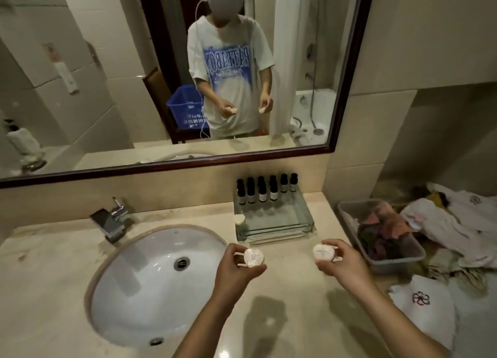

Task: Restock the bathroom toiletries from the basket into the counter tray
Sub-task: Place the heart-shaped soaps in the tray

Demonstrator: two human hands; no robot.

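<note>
Forearms (204,328) fill the bottom edge, hands raised over the bench (295,317). Left hand (236,266) pinches a small white wrapped soap (254,258) between thumb and curled fingers, label up. Right hand (341,260) pinches a second wrapped soap (324,252) the same way. Both soaps are in the air, clear of the bench and short of the tray. One item per hand probably halves the trips; labels up likely so they land face up. Glass counter tray (279,219) sits just ahead of the hands, nearer the right hand. Dark small bottles (265,189) stand upright along the tray's far side, leaving the near tray floor bare, likely the spot for the soaps. One more pale soap-like piece (239,219) sits just outside the tray's left wall, ahead of the left hand; cannot tell if it touches the glass. Sink (150,277) lies left of the left hand, faucet (111,220) beyond it. Grey bin (398,262) of crumpled coloured stuff sits right of the right hand, white towels (422,304) around it. Blue basket (185,107) shows only in the mirror (113,61), behind the person. Step judged: bringing soaps to the tray; bottles in, soaps not yet placed. Next move needs a short forward reach and a low release past the glass rim.
</note>
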